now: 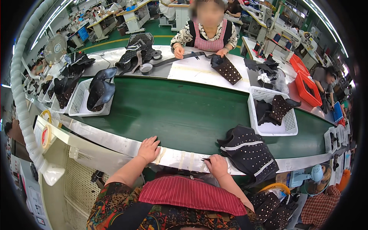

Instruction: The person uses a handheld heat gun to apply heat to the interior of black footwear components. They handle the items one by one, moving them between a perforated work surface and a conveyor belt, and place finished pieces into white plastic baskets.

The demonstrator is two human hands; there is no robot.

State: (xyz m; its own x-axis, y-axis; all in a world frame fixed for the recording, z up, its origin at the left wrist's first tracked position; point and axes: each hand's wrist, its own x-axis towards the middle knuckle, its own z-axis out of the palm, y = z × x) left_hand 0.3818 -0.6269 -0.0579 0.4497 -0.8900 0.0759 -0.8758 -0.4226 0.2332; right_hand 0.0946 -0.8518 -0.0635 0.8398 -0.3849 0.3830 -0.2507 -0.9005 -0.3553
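My left hand (149, 148) rests palm down on the metal edge strip (115, 141) of the green conveyor belt (184, 111), fingers curled, holding nothing. My right hand (216, 165) lies on the same strip further right and pinches a small dark tool or piece (206, 159) at its fingertips. Just right of that hand a stack of black studded shoe uppers (251, 153) hangs over the belt's near edge.
White baskets of black uppers sit on the belt at left (78, 100) and right (291, 122). Across the belt a person in a pink apron handles a black strap (188, 56). Red crates (306, 86) stand at right, a fan (55, 48) at left, more studded pieces (274, 209) beside me.
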